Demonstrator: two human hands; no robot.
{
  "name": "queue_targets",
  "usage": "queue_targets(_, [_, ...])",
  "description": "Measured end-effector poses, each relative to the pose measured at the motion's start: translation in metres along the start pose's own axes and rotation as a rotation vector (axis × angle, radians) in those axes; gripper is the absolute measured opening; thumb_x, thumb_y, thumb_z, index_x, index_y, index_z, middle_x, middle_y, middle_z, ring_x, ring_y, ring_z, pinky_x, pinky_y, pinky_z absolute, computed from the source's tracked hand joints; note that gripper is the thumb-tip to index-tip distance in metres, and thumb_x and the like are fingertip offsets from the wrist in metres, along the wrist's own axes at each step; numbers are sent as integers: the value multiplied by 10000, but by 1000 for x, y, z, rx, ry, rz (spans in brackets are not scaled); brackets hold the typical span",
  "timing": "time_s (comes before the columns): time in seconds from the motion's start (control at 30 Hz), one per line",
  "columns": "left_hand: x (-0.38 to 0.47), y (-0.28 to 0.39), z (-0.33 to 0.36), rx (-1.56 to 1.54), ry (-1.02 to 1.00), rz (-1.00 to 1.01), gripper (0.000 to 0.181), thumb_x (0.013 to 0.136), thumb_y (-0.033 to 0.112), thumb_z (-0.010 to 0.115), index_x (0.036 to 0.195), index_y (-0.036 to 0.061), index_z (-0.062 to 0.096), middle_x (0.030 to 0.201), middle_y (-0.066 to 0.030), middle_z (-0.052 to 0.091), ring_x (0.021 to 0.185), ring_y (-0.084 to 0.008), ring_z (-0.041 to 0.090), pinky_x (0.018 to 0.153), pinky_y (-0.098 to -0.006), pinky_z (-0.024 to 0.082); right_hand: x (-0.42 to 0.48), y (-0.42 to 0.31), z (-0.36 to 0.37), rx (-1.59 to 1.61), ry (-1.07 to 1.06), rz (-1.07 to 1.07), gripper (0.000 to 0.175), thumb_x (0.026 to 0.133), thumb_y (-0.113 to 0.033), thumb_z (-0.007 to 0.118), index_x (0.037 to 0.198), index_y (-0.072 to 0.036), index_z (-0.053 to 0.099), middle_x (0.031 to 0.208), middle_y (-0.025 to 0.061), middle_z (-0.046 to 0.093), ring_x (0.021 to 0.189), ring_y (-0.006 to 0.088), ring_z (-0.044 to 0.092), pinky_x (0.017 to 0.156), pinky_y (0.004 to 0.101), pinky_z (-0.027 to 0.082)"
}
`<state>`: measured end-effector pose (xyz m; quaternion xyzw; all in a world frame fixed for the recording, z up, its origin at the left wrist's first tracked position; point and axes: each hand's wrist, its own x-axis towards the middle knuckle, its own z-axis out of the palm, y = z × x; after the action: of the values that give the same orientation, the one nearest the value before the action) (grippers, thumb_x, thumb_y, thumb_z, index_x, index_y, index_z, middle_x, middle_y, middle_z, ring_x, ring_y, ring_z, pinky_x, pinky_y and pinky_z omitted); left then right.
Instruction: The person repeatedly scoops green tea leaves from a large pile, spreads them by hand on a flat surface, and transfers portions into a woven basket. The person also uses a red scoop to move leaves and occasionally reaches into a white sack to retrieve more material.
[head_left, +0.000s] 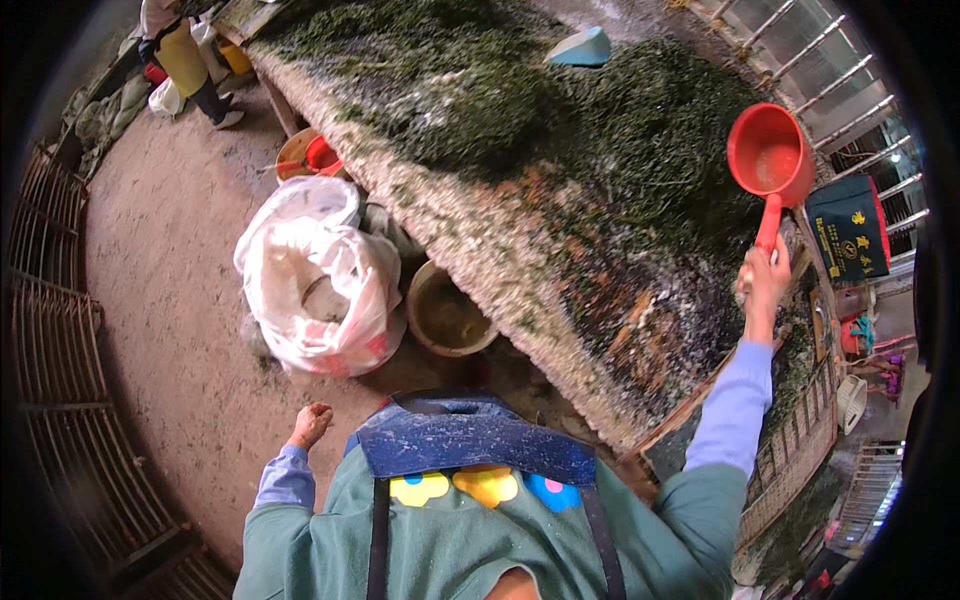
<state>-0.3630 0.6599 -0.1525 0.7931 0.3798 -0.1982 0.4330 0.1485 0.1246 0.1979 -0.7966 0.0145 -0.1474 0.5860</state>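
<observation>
My right hand (765, 277) grips the handle of a red plastic dipper (772, 154), held out over the right edge of a large heap of dark green plant matter (495, 97). The dipper's bowl faces up toward me, and whether it holds liquid is hard to tell. My left hand (310, 425) hangs at my left side, fingers curled, nothing visible in it. Beyond it stands a white plastic bag (322, 285) with its mouth open. Next to the bag is a round bucket (450, 311) with murky liquid inside. A pale, coarse border (450, 225) runs along the heap's near side.
A light-blue plastic piece (581, 47) rests on the heap. Another tub (296, 154) holds a red dipper (322, 155). A person (184, 64) in a yellow apron stands far left. Slatted racks (56, 337) line the left wall; a dark printed bag (847, 229) hangs at right.
</observation>
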Motion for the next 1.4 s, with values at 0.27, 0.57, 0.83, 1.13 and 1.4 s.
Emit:
queue_targets(0.27, [-25,-169,-61,377,-140,43,271,729,271,565,804,29,663,771,-197,631,783,-347,622,696,-396,495,-289,28,69,1166,-67,770,419,757,-74,487,1174,-44,511,775,90,539,477,126,464,408,243,444])
queue_targets(0.57, [18,-129,-105,127,-27,-67,283,758,233,583,889,1,677,803,-192,664,775,-279,660,695,-354,508,-406,63,118,1299,-686,1341,314,862,-156,508,1170,-102,474,760,83,501,471,88,467,383,210,397])
queue_targets(0.83, [37,-8,-74,296,-141,411,260,769,220,588,885,-2,660,853,-187,661,826,-282,654,745,-356,500,-378,174,203,1211,-680,1173,521,897,-402,489,1209,13,440,1061,188,597,901,263,621,755,381,495])
queue_targets(1.13, [44,272,-3,117,126,887,153,817,59,568,935,-19,627,901,-176,630,789,-291,635,702,-334,499,-247,141,89,-572,-295,-390,262,855,-200,557,1068,-51,578,1144,124,516,1157,322,448,954,423,383])
queue_targets(1.4, [45,471,114,595,33,1380,318,762,115,601,1070,39,571,1210,-147,515,1141,-329,462,933,-429,392,-65,248,-13,-917,-457,-117,502,884,-175,519,1328,-33,332,1356,171,314,1272,333,327,1041,423,345])
